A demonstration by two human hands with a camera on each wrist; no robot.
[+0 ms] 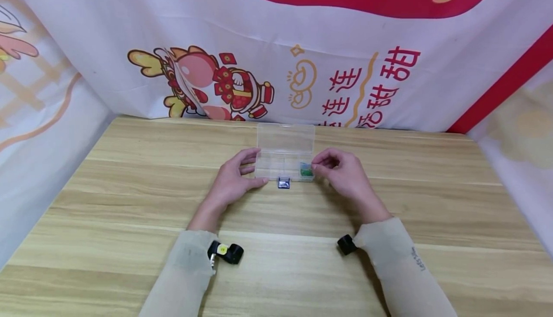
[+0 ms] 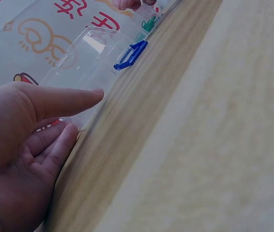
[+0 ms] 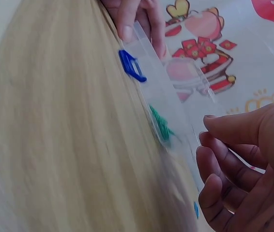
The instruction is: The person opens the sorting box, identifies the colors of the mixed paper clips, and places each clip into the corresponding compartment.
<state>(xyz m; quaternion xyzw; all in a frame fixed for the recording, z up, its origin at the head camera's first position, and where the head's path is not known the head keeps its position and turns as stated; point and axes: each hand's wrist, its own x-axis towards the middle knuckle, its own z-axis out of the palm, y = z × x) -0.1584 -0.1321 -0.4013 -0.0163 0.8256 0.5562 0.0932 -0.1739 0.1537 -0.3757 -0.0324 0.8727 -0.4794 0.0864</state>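
Observation:
A clear plastic compartment box stands with its lid raised at the back. On its front side a blue latch hangs folded down. Small green thin pieces fill the front right compartment, with some blue among them in the head view. My left hand grips the box's left end, thumb on the front edge and fingers along the side. At the right end, my right hand has curled fingers, thumb and index tips close together by the green pieces; I cannot tell whether something thin is pinched there.
The box stands on a wood-grain table, near its back edge. Behind rises a white and red printed cloth, which also covers the sides. A small blue sliver shows beside the right fingers. Both forearms carry black wrist mounts.

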